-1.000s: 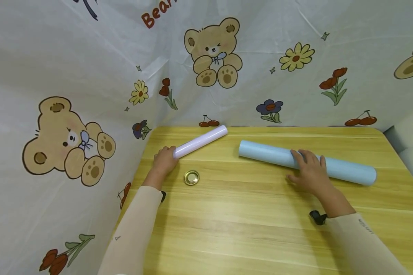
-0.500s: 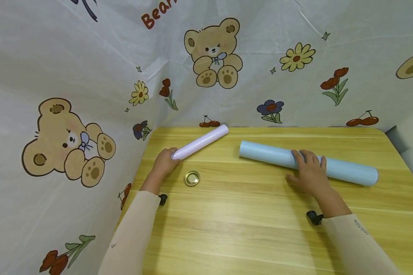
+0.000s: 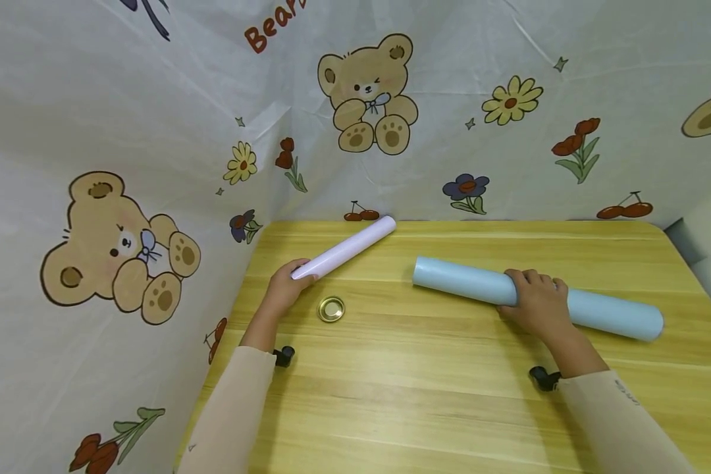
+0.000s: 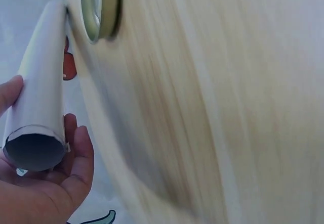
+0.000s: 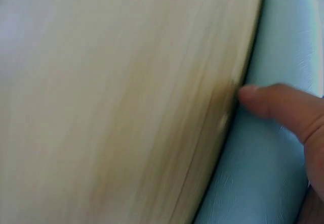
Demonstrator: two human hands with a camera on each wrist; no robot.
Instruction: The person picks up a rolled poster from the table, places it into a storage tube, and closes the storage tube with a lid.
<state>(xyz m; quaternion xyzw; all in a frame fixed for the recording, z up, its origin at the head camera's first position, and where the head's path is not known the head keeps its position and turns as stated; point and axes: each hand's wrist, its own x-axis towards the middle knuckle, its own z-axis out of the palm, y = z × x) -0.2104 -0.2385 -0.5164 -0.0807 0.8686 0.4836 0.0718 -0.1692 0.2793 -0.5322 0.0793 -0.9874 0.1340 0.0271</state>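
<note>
My left hand (image 3: 284, 289) grips the near end of a thin pale lilac roll (image 3: 349, 247), which slants away toward the table's back edge. The left wrist view shows this roll (image 4: 43, 77) with its open, hollow end toward me, the thumb on one side and curled fingers on the other. Round the middle of a thicker light blue roll (image 3: 462, 280), my right hand (image 3: 539, 306) has its fingers over the top. In the right wrist view the thumb (image 5: 283, 105) lies across the blue roll's near side; the other fingers are mostly hidden there.
A small round gold lid (image 3: 331, 309) lies on the wooden table (image 3: 403, 368), just right of my left hand. White cloth (image 3: 438, 59) printed with bears and flowers hangs behind the table and along its left side.
The blue roll has shifted toward me and slightly right, with my right hand now closed more firmly round it. The lilac roll's near end has come slightly closer with my left hand.
</note>
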